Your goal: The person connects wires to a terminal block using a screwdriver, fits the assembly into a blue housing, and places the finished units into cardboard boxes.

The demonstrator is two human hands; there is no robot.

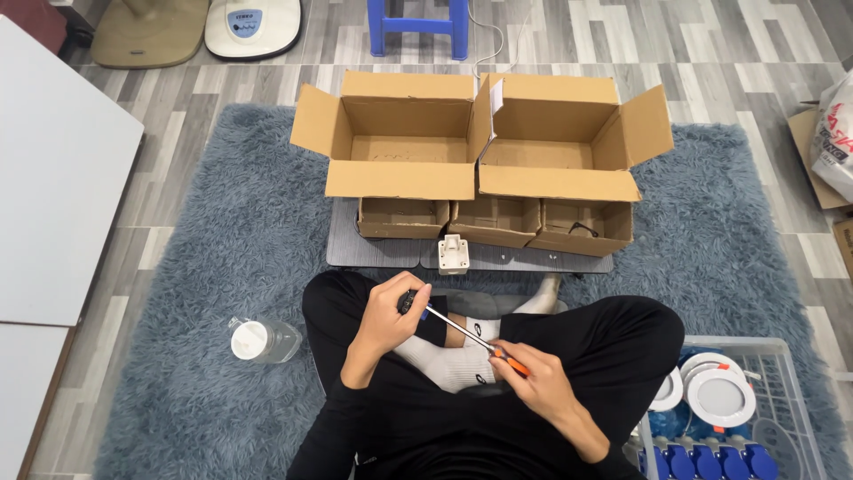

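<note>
Screwdriver [462,334] over the lap: right hand [542,382] closed on its orange handle, left hand [391,316] pinching a small dark part at the tip. Likely light, rigid; grip by handle.

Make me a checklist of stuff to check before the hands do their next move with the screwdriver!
1. Right hand grips screwdriver handle: ok.
2. Left hand holds a small dark part at the tip: ok.
3. Tip seated in the part: cannot tell, fingers hide it.
4. Both hands over the lap, apart from the boxes: ok.
5. White part on the board within view: ok.
6. Bottle lying on the rug, away from the hands: ok.
</note>
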